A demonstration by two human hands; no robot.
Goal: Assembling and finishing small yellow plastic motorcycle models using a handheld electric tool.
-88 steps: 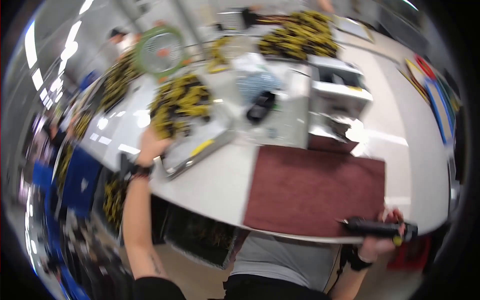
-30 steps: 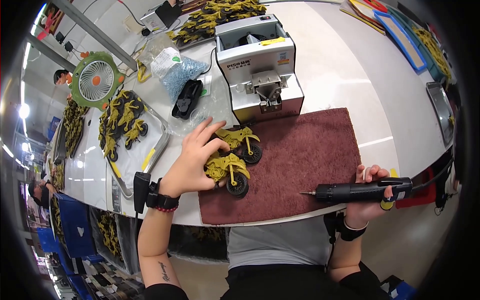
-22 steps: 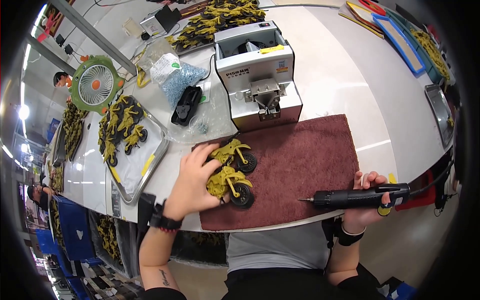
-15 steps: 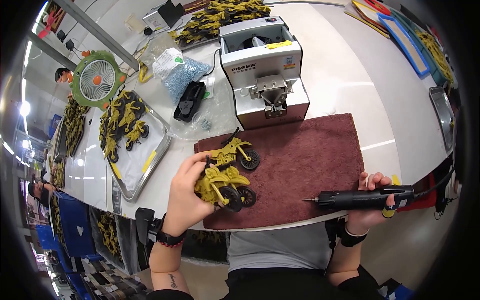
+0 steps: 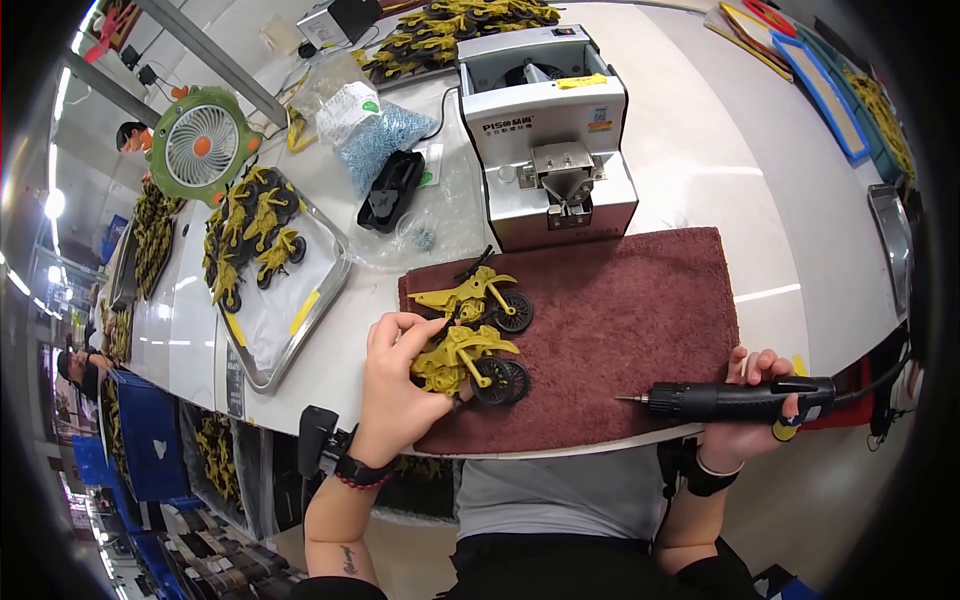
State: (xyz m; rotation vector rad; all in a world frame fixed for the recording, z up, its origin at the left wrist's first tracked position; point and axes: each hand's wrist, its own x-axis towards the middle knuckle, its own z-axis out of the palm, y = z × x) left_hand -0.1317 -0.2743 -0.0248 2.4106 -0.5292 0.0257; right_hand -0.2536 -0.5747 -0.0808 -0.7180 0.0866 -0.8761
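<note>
My left hand [image 5: 395,390] is closed around yellow toy motorcycles [image 5: 440,372] with black wheels, low over the left end of a dark red towel [image 5: 630,320]. Two wheels overlap there, and my fingers hide part of the bodies. Just beyond my fingertips another yellow toy motorcycle [image 5: 462,297] lies on the towel, its black front wheel pointing right. At the towel's right front corner my right hand [image 5: 738,438] grips a black electric screwdriver [image 5: 715,402]. Its thin metal bit points left, toward the toys, well apart from them.
A silver screw feeder [image 5: 545,130] stands behind the towel. Left of it are a bag of small bluish screws [image 5: 385,140] and a black holder [image 5: 391,190]. Toy motorcycles fill part of a metal tray [image 5: 335,265]; a green fan [image 5: 205,145] stands behind. A cable trails right from the screwdriver.
My left hand has lowered and tilted the held toy motorcycles toward the towel, beside the other one. The screwdriver stays in my right hand. The whole view has shifted slightly.
</note>
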